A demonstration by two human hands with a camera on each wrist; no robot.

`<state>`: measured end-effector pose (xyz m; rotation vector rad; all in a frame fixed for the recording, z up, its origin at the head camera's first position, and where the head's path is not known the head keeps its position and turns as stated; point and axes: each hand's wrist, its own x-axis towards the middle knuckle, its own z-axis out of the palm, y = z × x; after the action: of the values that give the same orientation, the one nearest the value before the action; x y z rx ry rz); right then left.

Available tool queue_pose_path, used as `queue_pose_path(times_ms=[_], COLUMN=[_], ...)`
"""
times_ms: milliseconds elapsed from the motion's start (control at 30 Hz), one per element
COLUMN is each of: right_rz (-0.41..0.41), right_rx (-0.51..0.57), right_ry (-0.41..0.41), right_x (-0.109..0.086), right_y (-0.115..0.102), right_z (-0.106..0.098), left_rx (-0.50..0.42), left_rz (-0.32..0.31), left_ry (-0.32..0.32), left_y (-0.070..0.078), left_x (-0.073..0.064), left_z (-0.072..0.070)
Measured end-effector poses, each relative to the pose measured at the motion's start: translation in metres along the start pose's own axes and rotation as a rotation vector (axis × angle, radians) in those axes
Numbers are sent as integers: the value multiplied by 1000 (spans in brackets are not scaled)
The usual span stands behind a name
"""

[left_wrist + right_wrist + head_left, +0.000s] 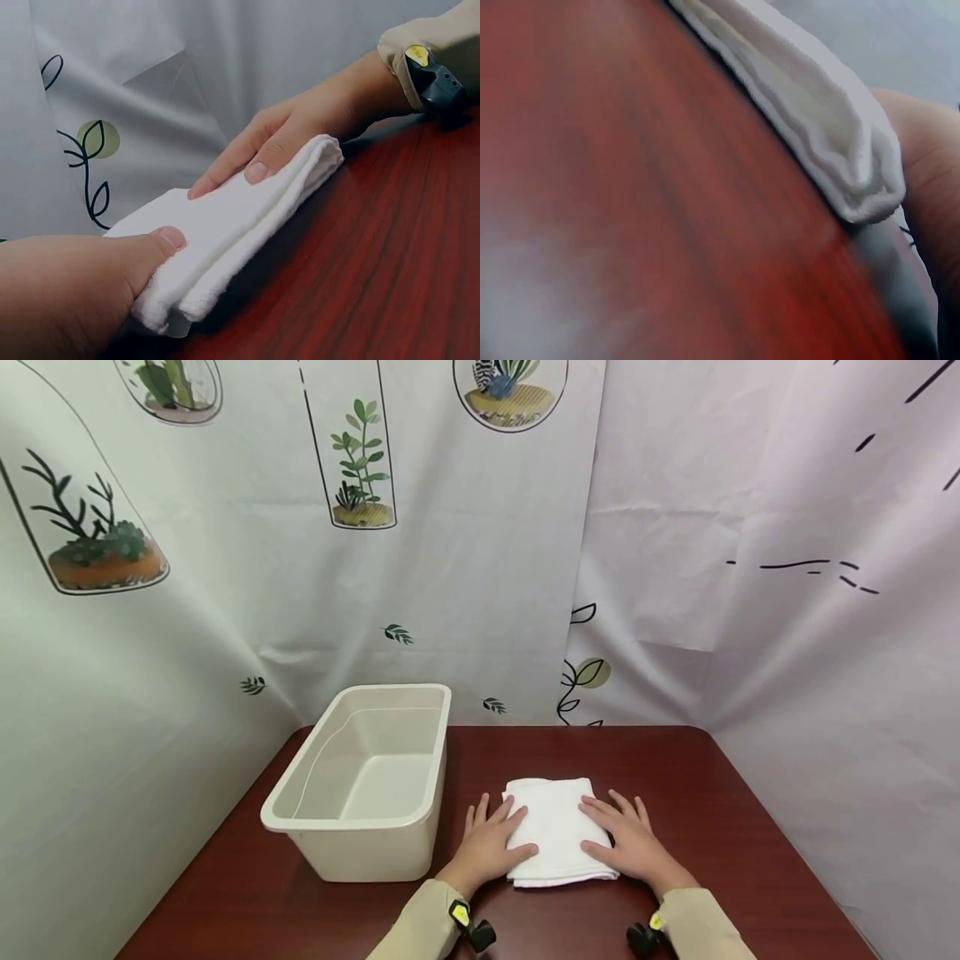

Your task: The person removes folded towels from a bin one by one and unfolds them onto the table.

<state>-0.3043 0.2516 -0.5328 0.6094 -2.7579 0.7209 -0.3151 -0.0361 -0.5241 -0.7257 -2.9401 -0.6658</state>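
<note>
A white folded towel [555, 831] lies flat on the dark red table, its stacked layers showing along the near edge. My left hand [489, 845] rests on the towel's left side, fingers spread and thumb on top. On the opposite side my right hand [630, 839] touches the towel with spread, straight fingers. In the left wrist view both thumbs press on the upper face of the towel [217, 214]. The right wrist view shows the rounded fold of the towel [832, 127] beside part of the right hand [922, 150].
A cream plastic tub [360, 852] stands on the table [675, 777] to the left of the towel, with nothing seen inside. White curtains [480, 568] printed with plants hang behind and at both sides of the table.
</note>
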Motion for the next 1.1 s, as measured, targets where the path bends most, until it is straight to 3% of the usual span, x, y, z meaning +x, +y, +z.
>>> queue_pose_path(times_ms=[267, 433, 567, 633, 833, 1100], right_rz=[21, 7, -91, -163, -358, -509], right_rx=[26, 36, -19, -85, -247, -296], right_ry=[-7, 44, 158, 209, 216, 220], right_x=[8, 8, 8, 8, 10, 14], right_y=[7, 3, -14, -25, -58, -77], right_z=[0, 3, 6, 9, 24, 32], left_rx=[13, -89, -170, -190, -223, -235], left_rz=[-27, 29, 30, 9, -52, -61], left_ry=[12, 139, 258, 281, 255, 246], left_y=[0, -4, -8, -10, -14, -15], left_x=[6, 4, 2, 2, 3, 3], left_z=[5, 5, 3, 2, 1, -1])
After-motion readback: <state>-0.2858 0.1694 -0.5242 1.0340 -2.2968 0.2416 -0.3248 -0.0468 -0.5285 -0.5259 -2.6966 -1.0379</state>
